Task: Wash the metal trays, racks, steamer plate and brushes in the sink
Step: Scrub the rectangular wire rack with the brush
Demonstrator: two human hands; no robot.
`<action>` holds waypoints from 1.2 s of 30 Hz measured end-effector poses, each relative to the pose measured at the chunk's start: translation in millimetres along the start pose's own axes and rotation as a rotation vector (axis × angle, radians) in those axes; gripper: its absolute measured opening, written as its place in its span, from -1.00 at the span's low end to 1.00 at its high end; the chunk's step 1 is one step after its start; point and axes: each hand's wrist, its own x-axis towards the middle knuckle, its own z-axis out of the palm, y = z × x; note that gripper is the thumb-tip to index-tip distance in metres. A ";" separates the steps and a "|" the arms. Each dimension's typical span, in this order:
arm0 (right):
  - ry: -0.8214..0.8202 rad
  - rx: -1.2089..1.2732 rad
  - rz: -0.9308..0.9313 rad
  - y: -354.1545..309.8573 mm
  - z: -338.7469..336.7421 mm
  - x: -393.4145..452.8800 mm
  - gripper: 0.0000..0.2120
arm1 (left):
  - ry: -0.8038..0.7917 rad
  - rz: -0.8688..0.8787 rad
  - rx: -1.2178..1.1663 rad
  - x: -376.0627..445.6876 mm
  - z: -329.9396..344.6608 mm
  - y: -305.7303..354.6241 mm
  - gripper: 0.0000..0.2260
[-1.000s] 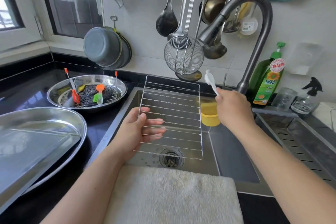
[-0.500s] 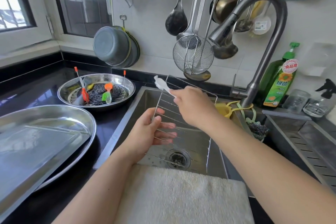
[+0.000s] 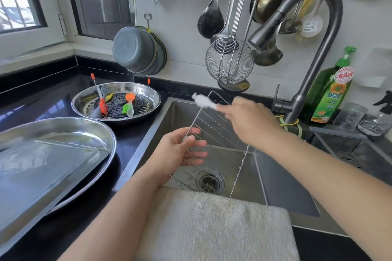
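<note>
My left hand (image 3: 180, 150) grips the left edge of a wire rack (image 3: 220, 133), which stands tilted inside the steel sink (image 3: 282, 178). My right hand (image 3: 248, 121) holds a small white brush (image 3: 202, 101) over the rack's top left corner; brush and hand are blurred. On the counter to the left, a round metal tray (image 3: 148, 91) carries a perforated steamer plate (image 3: 137, 103), a round rack and several coloured brushes (image 3: 127, 106). A large oval tray (image 3: 91, 129) holding a rectangular tray (image 3: 42, 167) lies nearer me.
A curved grey faucet (image 3: 318, 27) arches over the sink. A green dish soap bottle (image 3: 331, 91) and glass jars (image 3: 350, 116) stand at the right. Ladles and a wire skimmer (image 3: 229, 63) hang on the wall. A folded white towel (image 3: 212, 229) covers the sink's front edge.
My right hand swung the white brush from near the faucet leftward to the rack's top left corner. The rack turned from flat-on to tilted edgeways in my left hand.
</note>
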 end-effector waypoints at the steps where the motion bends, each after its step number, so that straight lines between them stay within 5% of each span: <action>1: 0.031 -0.002 0.063 7.3 -0.3 6.9 -0.56 | -0.006 -0.002 0.015 -0.3 -0.2 -0.2 -0.83; 4: 0.037 0.035 0.135 10.4 6.7 3.9 -0.52 | 0.000 -0.004 0.060 0.7 -1.9 -1.2 -0.85; 10: -0.174 0.245 -0.075 -17.0 24.0 -43.2 -0.60 | -0.011 -0.025 0.125 3.2 -3.0 -3.3 -0.84; 15: -0.044 0.183 0.244 23.3 39.1 -22.1 -0.59 | -0.006 -0.061 0.312 2.5 -1.6 -8.9 -0.84; 21: -0.024 0.450 0.331 22.2 88.1 -51.6 -0.61 | -0.049 -0.113 0.697 29.6 13.2 -0.7 -0.84; 27: 0.093 0.513 0.453 48.6 96.6 -55.5 -0.60 | -0.248 -0.199 0.818 79.2 35.0 -1.8 -0.83; 36: -0.103 0.554 0.524 62.9 113.3 -62.9 -0.63 | -0.309 -0.225 1.030 101.1 42.8 -35.3 -0.67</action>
